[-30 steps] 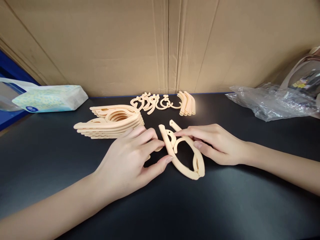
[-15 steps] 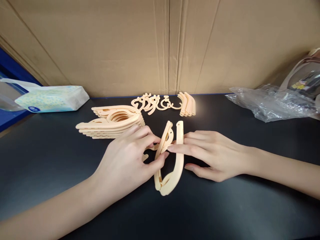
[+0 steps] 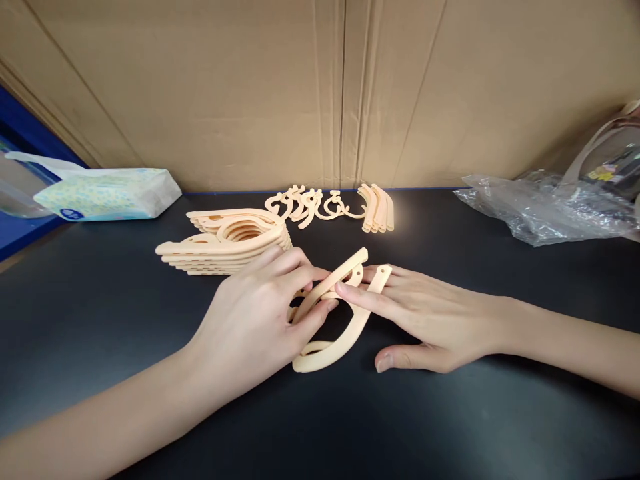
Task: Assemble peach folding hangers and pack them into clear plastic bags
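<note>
A cream plastic folding hanger (image 3: 350, 335), bent into a narrow loop, is held low over the black table. My left hand (image 3: 255, 310) pinches its left arm between thumb and fingers; a small part below that grip is mostly covered. From the other side, my right hand (image 3: 425, 320) reaches its index finger across the front of the hanger's right arm, the tip touching the inner part. Its other fingers lie behind that arm, and the thumb is spread apart. Behind my left hand sits a stack of similar folded hanger pieces (image 3: 220, 248).
Several loose cream hooks (image 3: 303, 210) and a few curved cream strips (image 3: 379, 210) lie along the back edge of the table. A tissue pack (image 3: 110, 195) is at the left, and a crumpled clear plastic bag (image 3: 540, 210) at the right. Cardboard (image 3: 225, 87) stands behind.
The hanger has turned clockwise, its upper ends leaning right and its lower bend swinging left and up. My right thumb has spread farther from the fingers.
</note>
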The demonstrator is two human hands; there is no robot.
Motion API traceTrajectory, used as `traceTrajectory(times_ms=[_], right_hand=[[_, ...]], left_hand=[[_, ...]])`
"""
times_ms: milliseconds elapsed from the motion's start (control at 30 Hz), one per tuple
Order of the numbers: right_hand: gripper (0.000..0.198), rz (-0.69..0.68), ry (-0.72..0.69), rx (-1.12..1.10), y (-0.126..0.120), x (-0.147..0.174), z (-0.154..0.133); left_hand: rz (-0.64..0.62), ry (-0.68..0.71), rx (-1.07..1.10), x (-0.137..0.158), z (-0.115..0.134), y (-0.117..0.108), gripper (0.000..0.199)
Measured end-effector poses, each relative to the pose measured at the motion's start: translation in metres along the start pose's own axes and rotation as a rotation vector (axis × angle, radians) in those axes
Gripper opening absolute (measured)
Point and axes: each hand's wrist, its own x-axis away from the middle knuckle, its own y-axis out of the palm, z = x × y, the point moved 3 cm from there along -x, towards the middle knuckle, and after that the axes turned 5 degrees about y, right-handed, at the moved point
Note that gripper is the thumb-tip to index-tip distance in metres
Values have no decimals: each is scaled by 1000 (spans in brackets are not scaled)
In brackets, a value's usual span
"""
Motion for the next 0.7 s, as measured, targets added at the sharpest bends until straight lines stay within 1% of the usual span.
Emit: traceTrajectory(times_ms=[167,300,367,433,500,567,600,700], right_hand=[[82,10,-5,6,0,-1,0],[90,6,-36,-41,3,-5,1],[89,40,-62,-21,2,-6,1],[82,96,-70,38,0,-6,0],[67,172,-34,122,-3,-4,0],[52,256,47,206,-5,-2,1],[51,293,94,243,-6,-1,2],[58,342,196,288,-7,2,5]], left_hand=[[14,-2,-9,0,-1,-2,17],[-16,-12,21,-1,-3,-1,18],[-27,-19,40,-2,-2,0,18],[-20,-28,53,-3,-1,0,19],[-6,-40,54,-4,-1,-1,20],[4,-53,37,-4,-1,-1,21],[5,-60,25,-4,-2,-1,21],[-3,-75,-7,-3,-5,0,19]])
